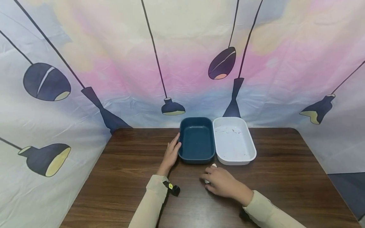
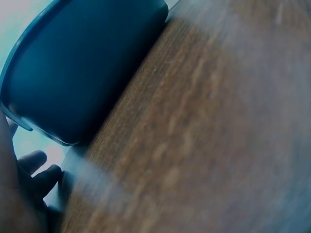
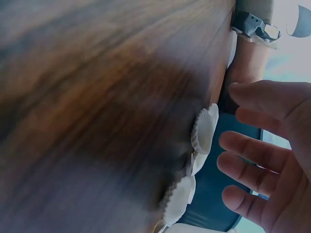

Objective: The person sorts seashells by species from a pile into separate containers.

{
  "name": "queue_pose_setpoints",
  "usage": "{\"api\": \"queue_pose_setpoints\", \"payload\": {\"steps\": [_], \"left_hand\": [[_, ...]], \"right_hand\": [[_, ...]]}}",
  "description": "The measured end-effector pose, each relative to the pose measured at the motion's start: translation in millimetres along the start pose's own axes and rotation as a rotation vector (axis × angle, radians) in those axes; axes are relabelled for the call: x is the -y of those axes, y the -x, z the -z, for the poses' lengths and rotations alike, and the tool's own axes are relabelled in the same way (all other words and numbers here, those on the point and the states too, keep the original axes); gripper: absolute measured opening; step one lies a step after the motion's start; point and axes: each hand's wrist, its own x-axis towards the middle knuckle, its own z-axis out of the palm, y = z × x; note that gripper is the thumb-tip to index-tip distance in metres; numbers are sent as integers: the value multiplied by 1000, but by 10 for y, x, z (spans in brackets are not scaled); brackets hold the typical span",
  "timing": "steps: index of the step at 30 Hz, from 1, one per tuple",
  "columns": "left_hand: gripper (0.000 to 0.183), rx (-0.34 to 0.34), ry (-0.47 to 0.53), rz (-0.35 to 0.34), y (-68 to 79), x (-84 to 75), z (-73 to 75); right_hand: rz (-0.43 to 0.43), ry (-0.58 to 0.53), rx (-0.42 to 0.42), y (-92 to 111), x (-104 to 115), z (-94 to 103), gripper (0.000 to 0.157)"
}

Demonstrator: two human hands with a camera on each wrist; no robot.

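My left hand (image 1: pixel 170 154) rests its extended fingers against the left side of a dark teal rectangular dish (image 1: pixel 196 160). The left wrist view has this hand (image 2: pixel 17 194) at the lower left, by the end of the dish (image 2: pixel 87 63). My right hand (image 1: pixel 223 182) hovers low over white ridged seashells (image 1: pixel 214 165) in front of the two dishes, partly covering them. In the right wrist view its fingers are spread and loosely bent beside the shells (image 3: pixel 206 127), apart from them. A thin golden strand (image 3: pixel 158 226) shows by the lowest shell.
A white rectangular dish (image 1: pixel 235 148) with small dark specks inside stands right beside the teal one. Both sit at the back edge of the brown wooden table (image 1: pixel 128 164), in front of a lamp-patterned cloth (image 1: pixel 194 72). Small black devices are strapped to the wrists.
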Motion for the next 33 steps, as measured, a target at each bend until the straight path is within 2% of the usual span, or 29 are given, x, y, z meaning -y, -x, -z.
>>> {"api": "queue_pose_setpoints", "payload": {"steps": [11,19,27,33], "left_hand": [[55,20,23,38,-5,-5,16],[55,45,26,51,-18,-14,28],[56,46,25,60,-34,-14,33],[59,57,17,63,-26,-2,40]], "right_hand": [[6,2,25,-49,-5,-30,20],[-34,-37,69,-55,12,-60,20],[-3,24,41,-80,27,-57,21],[36,11,8,-120,4,-14,16]]}}
